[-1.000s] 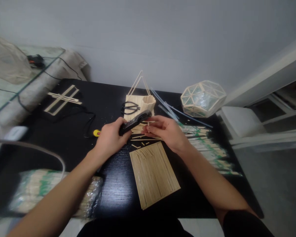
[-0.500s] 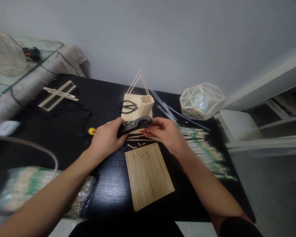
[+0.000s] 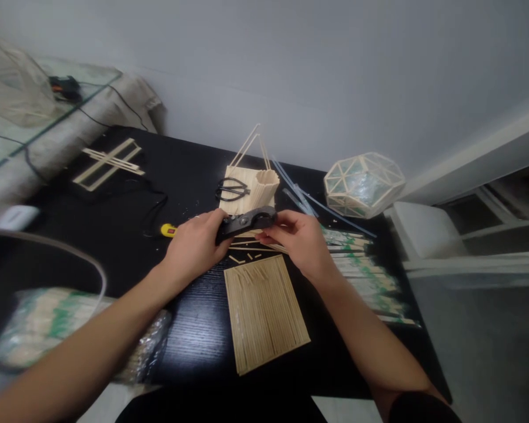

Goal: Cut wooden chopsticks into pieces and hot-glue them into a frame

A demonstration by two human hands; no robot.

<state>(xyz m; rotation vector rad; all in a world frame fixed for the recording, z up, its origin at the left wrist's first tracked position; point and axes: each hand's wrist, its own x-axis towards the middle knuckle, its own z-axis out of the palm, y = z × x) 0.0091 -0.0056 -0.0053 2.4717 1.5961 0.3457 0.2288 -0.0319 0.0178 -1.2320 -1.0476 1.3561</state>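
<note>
My left hand (image 3: 197,244) is closed around a dark cutter (image 3: 243,222) that looks like pruning shears, its curved jaw pointing right. At that jaw, the fingers of my right hand (image 3: 300,238) are pinched together; what they hold is too small to make out. Below both hands lies a square panel of thin wooden sticks (image 3: 268,317), with several short stick pieces on its far end. More cut bits (image 3: 242,258) are scattered on the table just beyond it. Behind the cutter stands a stick-built piece with a round cup (image 3: 264,188), and black-handled scissors (image 3: 233,189) rest on it.
Packs of sticks (image 3: 365,276) lie to the right, and another wrapped pack (image 3: 57,323) is at the left front. A faceted stick frame (image 3: 364,185) stands at back right, near clear glue sticks (image 3: 300,197). Crossed stick frames (image 3: 110,163) and a yellow-ended tool (image 3: 168,230) lie left.
The view has shifted slightly. Both hands keep their hold at the cutter, with hardly any visible movement relative to the table.
</note>
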